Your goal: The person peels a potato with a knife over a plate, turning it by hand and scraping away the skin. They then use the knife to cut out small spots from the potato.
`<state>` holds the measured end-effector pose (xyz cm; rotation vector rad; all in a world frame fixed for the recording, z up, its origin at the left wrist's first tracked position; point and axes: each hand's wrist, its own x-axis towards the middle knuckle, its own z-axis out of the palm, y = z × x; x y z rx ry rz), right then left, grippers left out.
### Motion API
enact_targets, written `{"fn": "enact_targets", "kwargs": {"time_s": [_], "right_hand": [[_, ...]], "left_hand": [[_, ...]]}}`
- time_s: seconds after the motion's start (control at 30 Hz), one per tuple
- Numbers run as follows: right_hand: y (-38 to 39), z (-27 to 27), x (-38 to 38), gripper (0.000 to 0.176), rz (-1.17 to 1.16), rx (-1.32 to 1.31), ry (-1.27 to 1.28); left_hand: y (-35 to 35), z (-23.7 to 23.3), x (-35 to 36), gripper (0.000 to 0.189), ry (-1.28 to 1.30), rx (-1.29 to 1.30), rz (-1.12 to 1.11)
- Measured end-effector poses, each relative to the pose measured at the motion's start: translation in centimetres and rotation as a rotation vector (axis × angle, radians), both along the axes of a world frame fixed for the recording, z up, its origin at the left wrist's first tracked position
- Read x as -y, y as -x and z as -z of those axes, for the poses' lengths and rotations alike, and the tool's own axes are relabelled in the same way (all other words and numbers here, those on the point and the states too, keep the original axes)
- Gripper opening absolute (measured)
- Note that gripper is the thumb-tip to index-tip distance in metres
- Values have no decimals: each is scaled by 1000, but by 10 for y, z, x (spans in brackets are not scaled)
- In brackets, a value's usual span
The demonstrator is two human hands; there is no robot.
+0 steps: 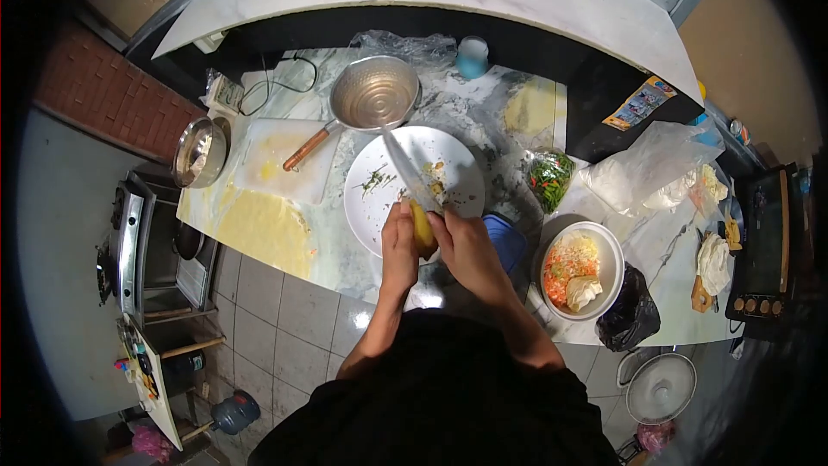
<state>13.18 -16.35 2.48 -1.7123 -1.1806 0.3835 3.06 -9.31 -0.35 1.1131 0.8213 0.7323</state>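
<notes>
Over a large white plate [360,217], my left hand [400,243] grips a yellow, oblong fruit or vegetable [422,228] with a brown patch at its lower end. My right hand [468,248] is closed around a knife [403,162], its handle hidden by the fingers. The broad blade points up and left, away from me, across the plate. Green sprigs [376,180] lie on the plate's left side, and yellowish scraps [435,174] with dark bits lie on its right. A blue container [505,243] is beside my right hand.
A saucepan [376,95] stands behind the plate, its wooden handle over a white cutting board [267,142]. To the right are a bag of chillies [550,179], a bowl [614,267] of shredded vegetables and a black bag [630,311]. A metal bowl [200,154] sits at the left edge.
</notes>
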Motion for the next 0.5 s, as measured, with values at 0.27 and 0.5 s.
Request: {"fn": "enact_targets", "kwargs": {"time_s": [0.27, 0.5], "right_hand": [[-9, -9, 9, 22, 134, -71, -51], [3, -3, 8, 22, -9, -8, 28]], "left_hand": [[-2, -7, 1, 41, 43, 94, -37], [-7, -1, 4, 41, 16, 42, -26]]}}
